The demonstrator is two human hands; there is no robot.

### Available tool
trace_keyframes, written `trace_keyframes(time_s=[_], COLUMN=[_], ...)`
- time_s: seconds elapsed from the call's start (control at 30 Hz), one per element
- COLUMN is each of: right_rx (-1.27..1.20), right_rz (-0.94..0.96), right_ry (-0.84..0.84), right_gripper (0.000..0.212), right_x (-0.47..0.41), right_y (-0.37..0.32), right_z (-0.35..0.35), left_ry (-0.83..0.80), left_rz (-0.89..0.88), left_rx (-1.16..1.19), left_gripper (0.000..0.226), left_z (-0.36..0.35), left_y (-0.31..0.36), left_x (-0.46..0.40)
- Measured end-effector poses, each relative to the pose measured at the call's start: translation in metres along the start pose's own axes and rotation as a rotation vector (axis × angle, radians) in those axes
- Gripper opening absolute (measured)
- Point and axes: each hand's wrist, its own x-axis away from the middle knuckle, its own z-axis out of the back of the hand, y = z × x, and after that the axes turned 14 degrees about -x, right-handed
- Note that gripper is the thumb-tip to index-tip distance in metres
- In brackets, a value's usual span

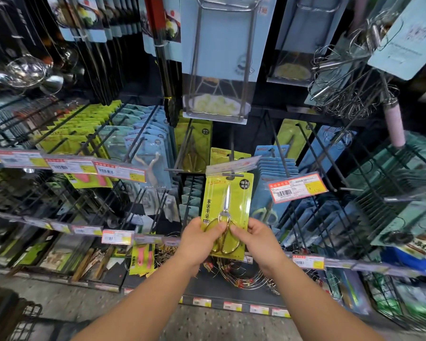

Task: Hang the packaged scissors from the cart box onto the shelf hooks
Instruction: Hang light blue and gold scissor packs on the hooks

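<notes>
Scissors pack point(226, 212), a yellow-green card with gold-handled scissors under clear film, hung upright in front of the shelf rack point(330, 168), just below centre of the view. Its hang hole at 12 o'clock sat at the tip of a dark shelf hook point(231, 177), directly under a clear price-label flap point(231, 164); whether the hole was already threaded could not be told.

Both hands gripped the lower end of the card. Left hand point(199, 238) pinched the edge at 8 o'clock, thumb across the front over the handle loops. Right hand point(258, 238) pinched the edge at 4 o'clock, thumb likewise on the front. Fingers behind the card were hidden.

Recommended procedure, as a judgement: the card should have been kept square to the hook, the hole raised level with the tip, then pushed straight back toward 12 o'clock. Risk: tilting the card could snag the label flap. More yellow-green packs point(229, 153) hung behind at 12 o'clock, indicating the correct row.
</notes>
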Motion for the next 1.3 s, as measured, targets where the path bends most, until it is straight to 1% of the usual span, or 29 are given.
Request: trace_keyframes(time_s=[0.17, 0.2, 0.27, 0.3, 0.33, 0.37, 0.47, 0.5, 0.53, 0.6, 0.63, 0.7, 0.77, 0.8, 0.9, 0.97, 1.1, 1.2, 1.23, 1.3], right_rx=[0.058, 0.083, 0.171, 0.235, 0.296, 0.338, 0.41, 0.446, 0.501, 0.625, 0.671, 0.745, 0.834, 0.9, 1.156, 1.289, 1.377, 1.4, 1.401, 1.412], right_rz=[0.0, 0.0, -0.011, -0.019, -0.025, -0.028, -0.027, -0.027, -0.037, -0.063, -0.079, -0.111, -0.119, -0.103, 0.023, 0.098, 0.198, 0.236, 0.249, 0.294], right_ry=[0.092, 0.115, 0.159, 0.181, 0.204, 0.223, 0.233, 0.221, 0.202, 0.169, 0.163, 0.141, 0.082, 0.034, -0.13, -0.237, -0.412, -0.548, -0.596, -0.681], right_gripper=[0.013, 0.02, 0.046, 0.055, 0.059, 0.058, 0.033, 0.031, 0.032, 0.042, 0.048, 0.054, 0.049, 0.045, 0.035, 0.032, 0.029, 0.039, 0.042, 0.037], right_x=[-0.018, -0.022, -0.029, -0.032, -0.035, -0.038, -0.041, -0.041, -0.04, -0.04, -0.04, -0.039, -0.035, -0.032, -0.024, -0.022, -0.019, -0.012, -0.008, 0.002], right_y=[0.0, -0.003, -0.008, -0.011, -0.013, -0.013, -0.013, -0.013, -0.013, -0.011, -0.01, -0.009, -0.009, -0.009, -0.006, -0.003, 0.006, 0.016, 0.019, 0.026], right_z=[-0.004, -0.006, -0.011, -0.013, -0.013, -0.013, -0.011, -0.01, -0.01, -0.008, -0.007, -0.003, 0.0, 0.0, -0.004, -0.013, -0.046, -0.082, -0.096, -0.127], left_ry=[0.067, 0.078, 0.087, 0.091, 0.091, 0.092, 0.079, 0.082, 0.08, 0.072, 0.068, 0.078, 0.092, 0.084, 0.048, 0.052, 0.103, 0.175, 0.203, 0.257], left_rz=[-0.016, -0.009, 0.009, 0.017, 0.024, 0.039, 0.106, 0.127, 0.13, 0.133, 0.135, 0.131, 0.13, 0.125, 0.123, 0.113, 0.197, 0.284, 0.31, 0.362], left_rx=[0.048, 0.047, 0.025, 0.003, -0.011, -0.037, -0.149, -0.186, -0.212, -0.277, -0.309, -0.385, -0.516, -0.624, -0.964, -1.087, -1.109, -1.066, -1.048, -1.024], left_gripper=[0.085, 0.084, 0.08, 0.076, 0.071, 0.064, 0.037, 0.032, 0.034, 0.061, 0.067, 0.067, 0.069, 0.069, 0.064, 0.059, 0.06, 0.062, 0.06, 0.053], left_z=[-0.002, -0.002, -0.003, -0.004, -0.004, -0.004, -0.004, -0.004, -0.004, -0.004, -0.004, -0.004, -0.003, -0.003, 0.001, 0.005, 0.022, 0.048, 0.059, 0.081], left_y=[0.004, 0.006, 0.006, 0.007, 0.007, 0.007, 0.007, 0.007, 0.005, 0.005, 0.006, 0.004, -0.001, -0.004, -0.01, -0.016, -0.036, -0.052, -0.058, -0.07], left_x=[-0.009, -0.011, -0.018, -0.021, -0.023, -0.025, -0.03, -0.03, -0.03, -0.029, -0.027, -0.025, -0.023, -0.022, -0.011, -0.004, 0.016, 0.041, 0.05, 0.071])
